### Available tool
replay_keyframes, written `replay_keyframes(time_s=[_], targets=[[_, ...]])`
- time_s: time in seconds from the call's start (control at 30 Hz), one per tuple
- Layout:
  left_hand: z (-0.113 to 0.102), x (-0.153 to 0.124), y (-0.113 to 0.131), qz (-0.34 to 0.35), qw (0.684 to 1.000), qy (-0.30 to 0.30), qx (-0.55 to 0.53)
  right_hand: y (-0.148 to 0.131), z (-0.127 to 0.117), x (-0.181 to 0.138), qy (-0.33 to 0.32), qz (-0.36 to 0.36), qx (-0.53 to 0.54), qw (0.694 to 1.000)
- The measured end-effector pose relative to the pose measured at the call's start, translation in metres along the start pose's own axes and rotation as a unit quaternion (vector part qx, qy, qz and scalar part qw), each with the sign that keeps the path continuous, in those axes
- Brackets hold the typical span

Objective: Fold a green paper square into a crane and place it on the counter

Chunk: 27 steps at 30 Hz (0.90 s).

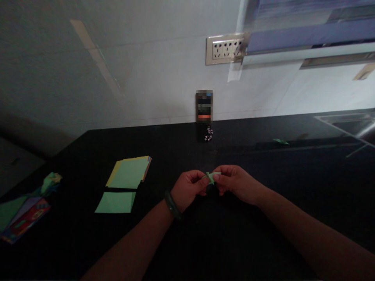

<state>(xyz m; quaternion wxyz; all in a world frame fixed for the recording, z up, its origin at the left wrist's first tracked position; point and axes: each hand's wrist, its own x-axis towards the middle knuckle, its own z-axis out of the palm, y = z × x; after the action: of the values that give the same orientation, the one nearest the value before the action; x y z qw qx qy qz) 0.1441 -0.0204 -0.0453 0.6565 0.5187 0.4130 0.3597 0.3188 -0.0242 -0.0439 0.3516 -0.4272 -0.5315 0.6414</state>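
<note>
Between the fingertips of both hands is a small folded piece of green paper (pixel 210 178), held just above the black countertop. My left hand (pixel 189 187), with a dark bangle on its wrist, pinches the paper's left side. On the other side, my right hand (pixel 234 180) grips it between thumb and forefinger. The fingers hide part of the folds, so its exact shape cannot be told. To the left lie a stack of coloured paper sheets (pixel 125 172), green on top, and a separate green sheet (pixel 116 202) with a crease near its right end.
A phone (pixel 204 107) leans against the wall, a beaded string (pixel 209 133) before it. A small green folded paper (pixel 281 141) lies right, near a sink (pixel 345 121). Far left are a colourful paper packet (pixel 27 218) and crumpled papers (pixel 50 182). Wall sockets (pixel 225 49) sit above.
</note>
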Motion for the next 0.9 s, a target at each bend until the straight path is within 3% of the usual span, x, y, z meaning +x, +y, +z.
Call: replay_keyframes(time_s=[0.13, 0.4, 0.63, 0.9], targets=[[-0.0004, 0.0004, -0.0008, -0.011, 1.000, -0.012, -0.015, 0.0014, 0.0001, -0.0007, -0.037, 0.034, 0.045, 0.998], [-0.0002, -0.0017, -0.0055, -0.066, 0.990, -0.092, -0.081, 0.0003, 0.0019, -0.0007, -0.107, 0.077, 0.109, 0.985], [-0.0022, -0.0023, -0.0040, -0.082, 0.969, -0.118, -0.203, 0.0014, 0.0003, 0.0025, -0.120, 0.050, 0.213, 0.968], [0.0036, -0.0022, -0.0048, -0.057, 0.950, -0.116, -0.285, 0.0022, 0.0049, 0.0048, -0.112, 0.047, 0.257, 0.959]])
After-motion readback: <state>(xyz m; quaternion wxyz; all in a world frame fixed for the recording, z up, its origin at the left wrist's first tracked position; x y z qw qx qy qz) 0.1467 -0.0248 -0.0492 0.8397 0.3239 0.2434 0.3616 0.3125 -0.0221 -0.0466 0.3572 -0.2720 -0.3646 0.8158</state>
